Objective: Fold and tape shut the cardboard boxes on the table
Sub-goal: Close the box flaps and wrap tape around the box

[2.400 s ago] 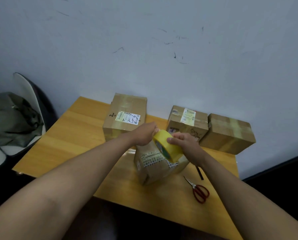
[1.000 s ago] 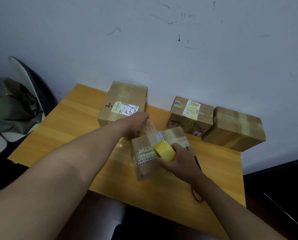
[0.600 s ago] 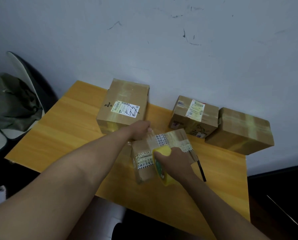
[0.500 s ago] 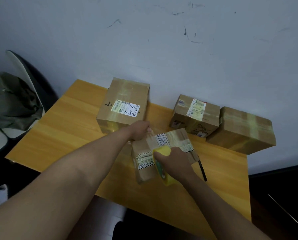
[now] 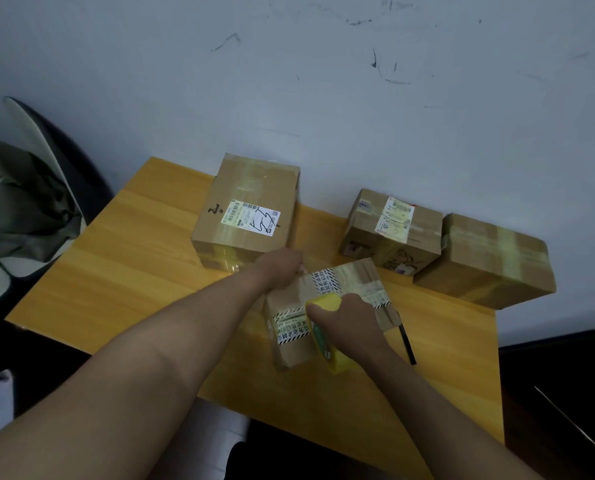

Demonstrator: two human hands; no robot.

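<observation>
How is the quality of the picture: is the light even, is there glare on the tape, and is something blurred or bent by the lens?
Head view: dim, flat light with soft shadows; pale glare on the glossy tape of the right-hand box; the printed strips on the box being taped stay readable; the chair at the left edge looks bowed by the wide lens; both forearms swell towards the bottom edge.

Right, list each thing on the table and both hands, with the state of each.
Near box: flaps shut, being taped.
Tape roll: gripped, against the near box.
Left hand: pinching at the box's far edge.
Right hand: gripping the roll.
Labelled box: taped shut.
Middle box: taped shut.
Right box: taped shut.
</observation>
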